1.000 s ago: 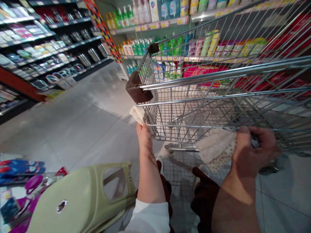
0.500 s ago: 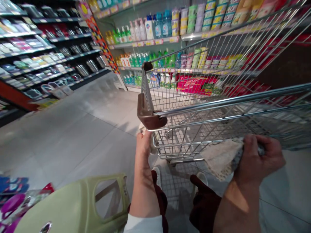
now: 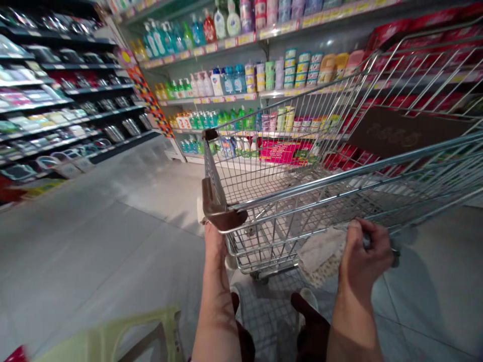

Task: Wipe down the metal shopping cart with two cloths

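Note:
A metal wire shopping cart stands across in front of me, with a brown plastic corner piece. Just under that corner is my left hand, its fingers mostly hidden behind the cart. Pale cloth shows beyond this hand, which is closed on it against the cart's end. My right hand is closed, pinching a light cloth with small dark spots. This cloth hangs along the outside of the cart's near wall. Inside the basket I see only wire mesh.
Shelves of bottles and tubs run behind the cart. At the far left stand racks of pots and containers. A pale green plastic stool is at the lower left, near my left forearm. My feet are on the tiled floor.
The view has tilted up, so more upper shelves show and the stool sits lower. The cart and both hands appear lower and further left. Both hands keep hold of their cloths.

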Available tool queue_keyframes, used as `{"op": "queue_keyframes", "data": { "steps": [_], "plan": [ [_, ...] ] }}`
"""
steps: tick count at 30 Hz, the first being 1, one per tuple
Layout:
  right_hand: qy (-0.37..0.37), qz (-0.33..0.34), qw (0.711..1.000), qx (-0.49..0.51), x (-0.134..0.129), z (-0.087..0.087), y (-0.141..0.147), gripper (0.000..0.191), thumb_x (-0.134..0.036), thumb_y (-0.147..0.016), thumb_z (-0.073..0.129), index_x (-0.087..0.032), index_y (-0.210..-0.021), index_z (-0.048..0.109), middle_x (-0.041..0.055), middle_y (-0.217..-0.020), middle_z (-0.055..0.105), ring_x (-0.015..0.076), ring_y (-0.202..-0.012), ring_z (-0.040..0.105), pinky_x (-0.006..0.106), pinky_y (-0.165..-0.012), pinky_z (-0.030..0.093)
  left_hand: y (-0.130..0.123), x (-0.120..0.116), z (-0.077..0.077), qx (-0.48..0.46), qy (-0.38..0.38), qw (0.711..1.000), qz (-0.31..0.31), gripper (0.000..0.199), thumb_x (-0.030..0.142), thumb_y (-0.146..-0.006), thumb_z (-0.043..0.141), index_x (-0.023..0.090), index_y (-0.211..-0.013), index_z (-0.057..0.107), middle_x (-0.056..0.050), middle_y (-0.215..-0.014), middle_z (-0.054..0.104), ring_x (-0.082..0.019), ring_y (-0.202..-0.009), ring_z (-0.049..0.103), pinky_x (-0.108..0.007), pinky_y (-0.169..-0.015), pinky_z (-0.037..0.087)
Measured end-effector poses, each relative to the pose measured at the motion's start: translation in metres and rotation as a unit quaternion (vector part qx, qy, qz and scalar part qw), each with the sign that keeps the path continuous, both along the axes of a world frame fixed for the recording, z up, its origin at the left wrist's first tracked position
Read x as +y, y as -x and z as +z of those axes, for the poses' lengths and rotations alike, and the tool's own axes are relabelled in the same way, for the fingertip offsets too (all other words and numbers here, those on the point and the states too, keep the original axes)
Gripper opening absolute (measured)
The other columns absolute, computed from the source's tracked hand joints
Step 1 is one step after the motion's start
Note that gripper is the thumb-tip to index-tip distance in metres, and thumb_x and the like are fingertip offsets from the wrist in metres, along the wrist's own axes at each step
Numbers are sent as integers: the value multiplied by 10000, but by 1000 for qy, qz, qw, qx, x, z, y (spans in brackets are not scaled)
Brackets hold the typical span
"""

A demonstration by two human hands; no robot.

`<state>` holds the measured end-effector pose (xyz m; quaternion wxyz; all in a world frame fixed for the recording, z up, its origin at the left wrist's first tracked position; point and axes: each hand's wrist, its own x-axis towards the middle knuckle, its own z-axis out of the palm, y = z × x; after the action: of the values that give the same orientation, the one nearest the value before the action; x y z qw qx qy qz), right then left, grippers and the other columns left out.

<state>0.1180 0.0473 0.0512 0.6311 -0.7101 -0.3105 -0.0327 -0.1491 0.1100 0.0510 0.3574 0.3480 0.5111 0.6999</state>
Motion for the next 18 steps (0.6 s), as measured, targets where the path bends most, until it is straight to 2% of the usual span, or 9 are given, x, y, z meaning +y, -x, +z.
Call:
{"op": "queue_keyframes", "data": {
  "steps": [2, 5, 8, 11, 15, 18],
  "plan": [
    [1, -13, 1000, -20, -1, -1, 3, 345, -451, -825, 529, -141, -891, 667, 114, -905, 675, 226, -864, 608, 366, -843, 462, 1, 0, 5, 26, -12, 999, -26, 223, 411, -682, 715, 196, -742, 707, -33, -753, 710, -188, -761, 654, -289, -744, 522],
    [2, -16, 999, -50, 0, -6, 8, 409, -488, -887, 472, -135, -988, 651, 144, -1008, 651, 250, -979, 598, 401, -909, 455, 3, -5, 8, 53, -10, 998, -31, 185, 376, -698, 706, 192, -699, 688, -37, -719, 697, -189, -736, 640, -292, -730, 516],
    [0, -28, 998, -54, 3, -11, 11, 447, -526, -906, 446, -148, -1054, 634, 141, -1062, 641, 267, -1036, 596, 418, -938, 458, 3, -11, 6, 60, -1, 998, -9, 166, 345, -683, 709, 188, -665, 660, -32, -691, 673, -180, -711, 609, -292, -713, 508],
    [5, -29, 999, -30, 7, -12, 12, 401, -487, -903, 447, -173, -1065, 637, 134, -1084, 650, 284, -1060, 605, 439, -960, 456, 0, -16, 3, 63, 13, 997, 30, 130, 302, -669, 708, 186, -666, 651, -29, -705, 673, -175, -720, 596, -291, -709, 510],
    [-11, -42, 999, 1, 14, -13, 12, 357, -412, -891, 451, -170, -1063, 649, 150, -1109, 670, 305, -1101, 616, 459, -994, 453, -5, -21, -7, 66, 6, 996, 61, 126, 260, -640, 728, 182, -711, 659, -26, -728, 682, -171, -730, 595, -302, -745, 526],
    [-16, -44, 999, -4, 21, -18, 11, 396, -416, -895, 428, -154, -1091, 650, 143, -1122, 679, 300, -1107, 623, 468, -1008, 459, -5, -22, -21, 38, -2, 998, 53, 157, 326, -674, 714, 182, -724, 678, -39, -745, 687, -196, -774, 628, -326, -792, 536]
  ]
}}
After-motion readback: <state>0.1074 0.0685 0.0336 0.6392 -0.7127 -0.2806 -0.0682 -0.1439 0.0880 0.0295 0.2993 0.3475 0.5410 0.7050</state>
